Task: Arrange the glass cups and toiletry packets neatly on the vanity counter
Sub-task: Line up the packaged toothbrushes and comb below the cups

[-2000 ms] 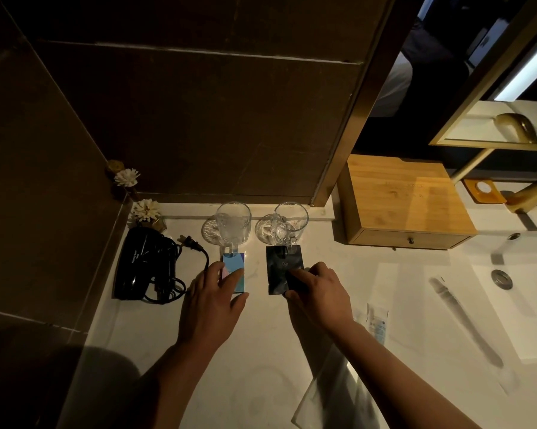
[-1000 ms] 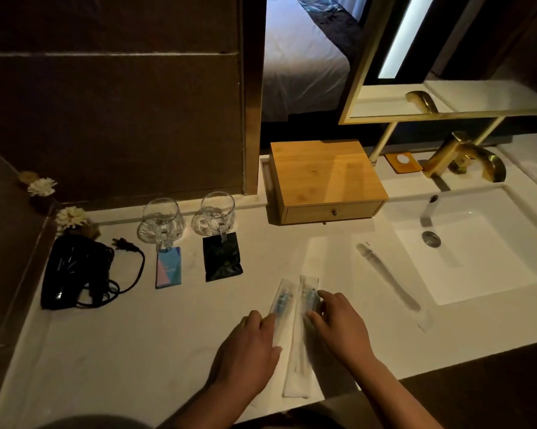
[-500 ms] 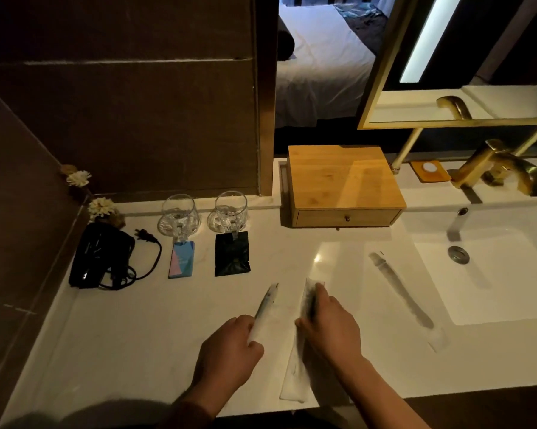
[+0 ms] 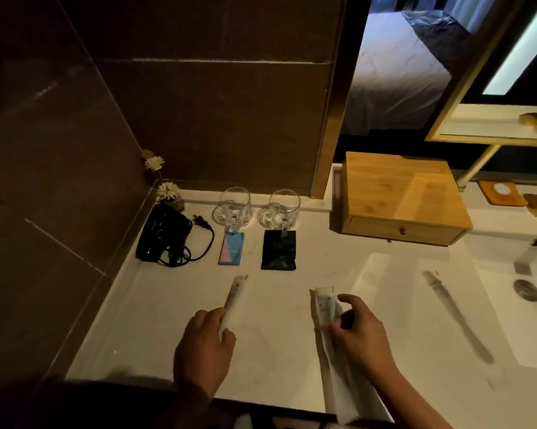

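Both hands, left hand (image 4: 203, 348) and right hand (image 4: 358, 334), each grip a long packet (image 4: 235, 294) (image 4: 324, 305) above the tabletop (image 4: 131, 320). Two cups (image 4: 232, 209) (image 4: 281, 212) and small packets (image 4: 231, 250) (image 4: 279, 250) already look lined up; these long ones seem left.

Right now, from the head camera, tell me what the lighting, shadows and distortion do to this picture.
Head view: dim and warm overall; the lit mirror strip is the brightest area; the left wall falls to near black; wide-angle bending curves the counter edges; the right hand looks slightly motion-blurred; the glass cups catch small highlights.
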Tool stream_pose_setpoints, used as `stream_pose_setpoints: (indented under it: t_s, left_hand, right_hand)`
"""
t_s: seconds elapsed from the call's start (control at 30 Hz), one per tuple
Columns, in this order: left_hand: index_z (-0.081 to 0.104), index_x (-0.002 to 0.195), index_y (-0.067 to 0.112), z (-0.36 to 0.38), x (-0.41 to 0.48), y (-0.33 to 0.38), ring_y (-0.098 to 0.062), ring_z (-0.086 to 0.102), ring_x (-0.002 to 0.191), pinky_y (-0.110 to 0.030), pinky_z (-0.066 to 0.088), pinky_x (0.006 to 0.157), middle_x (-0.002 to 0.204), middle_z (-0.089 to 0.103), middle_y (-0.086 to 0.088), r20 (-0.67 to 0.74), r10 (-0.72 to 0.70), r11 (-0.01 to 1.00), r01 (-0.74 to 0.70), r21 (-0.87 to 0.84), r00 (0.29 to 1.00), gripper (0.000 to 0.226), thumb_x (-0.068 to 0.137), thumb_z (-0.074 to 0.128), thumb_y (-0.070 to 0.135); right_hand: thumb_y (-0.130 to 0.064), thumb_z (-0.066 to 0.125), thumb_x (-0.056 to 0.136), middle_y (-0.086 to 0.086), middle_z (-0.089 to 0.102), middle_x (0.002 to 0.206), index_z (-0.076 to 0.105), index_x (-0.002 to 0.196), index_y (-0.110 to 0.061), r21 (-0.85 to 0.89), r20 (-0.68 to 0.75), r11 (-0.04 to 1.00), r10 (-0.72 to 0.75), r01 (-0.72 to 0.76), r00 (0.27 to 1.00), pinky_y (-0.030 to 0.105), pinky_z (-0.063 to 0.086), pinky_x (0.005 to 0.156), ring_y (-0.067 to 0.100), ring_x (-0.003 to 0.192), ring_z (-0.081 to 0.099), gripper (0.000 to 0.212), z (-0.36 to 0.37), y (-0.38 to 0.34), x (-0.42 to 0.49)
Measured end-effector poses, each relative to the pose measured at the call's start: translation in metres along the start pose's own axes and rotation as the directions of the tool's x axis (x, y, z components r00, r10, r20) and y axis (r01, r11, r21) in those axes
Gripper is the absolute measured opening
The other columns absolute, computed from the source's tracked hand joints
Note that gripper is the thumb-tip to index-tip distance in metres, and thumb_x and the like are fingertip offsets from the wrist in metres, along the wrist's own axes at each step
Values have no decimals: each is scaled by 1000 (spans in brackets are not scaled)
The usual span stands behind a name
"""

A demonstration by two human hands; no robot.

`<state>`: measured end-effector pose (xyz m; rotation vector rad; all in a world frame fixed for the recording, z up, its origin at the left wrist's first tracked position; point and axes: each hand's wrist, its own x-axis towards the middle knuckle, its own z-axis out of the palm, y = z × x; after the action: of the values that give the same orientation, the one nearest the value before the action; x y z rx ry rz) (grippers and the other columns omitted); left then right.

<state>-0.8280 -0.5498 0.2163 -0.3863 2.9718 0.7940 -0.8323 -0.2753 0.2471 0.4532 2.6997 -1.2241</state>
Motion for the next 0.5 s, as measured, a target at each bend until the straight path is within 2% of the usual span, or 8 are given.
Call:
stream_pose_setpoints:
  t_s: [0.1, 0.27, 0.43, 0.5]
  left_hand:
    - [58, 119, 26, -12, 11, -25, -26, 64, 91, -43, 58, 66, 108, 57, 0, -14, 75, 994, -74, 85, 997, 38, 82, 65, 25]
    - [60, 116, 26, -21, 11, -38, -23, 60, 90, -38, 56, 60, 104, 61, -1, 81, 216, 942, -229, 244, 973, 36, 84, 60, 43]
    - [62, 121, 24, -25, 15, -52, -24, 62, 90, -38, 56, 62, 106, 64, -2, 94, 314, 928, -327, 181, 945, 44, 85, 63, 49]
    - [59, 126, 26, -24, 21, -60, -23, 61, 90, -38, 56, 61, 107, 63, 0, 94, 365, 915, -375, 148, 926, 48, 86, 58, 54]
  right_hand:
    - [-26, 77, 80, -14, 64, 80, 52, 131, -26, 56, -12, 998, 28, -27, 1000, 17, 49, 60, 4, 72, 64, 57, 28, -21, -10]
    - [-31, 79, 77, -6, 70, 87, 54, 128, -28, 55, -47, 995, 86, -83, 995, 34, 59, 72, 11, 77, 66, 57, 65, -43, -17]
    - [-27, 80, 75, -5, 69, 82, 58, 124, -27, 98, -90, 986, 141, -132, 986, 39, 59, 76, 13, 76, 66, 54, 80, -56, -24]
    - [-25, 80, 76, -2, 69, 83, 57, 124, -27, 130, -89, 981, 155, -143, 984, 42, 59, 77, 16, 77, 67, 53, 84, -60, -22]
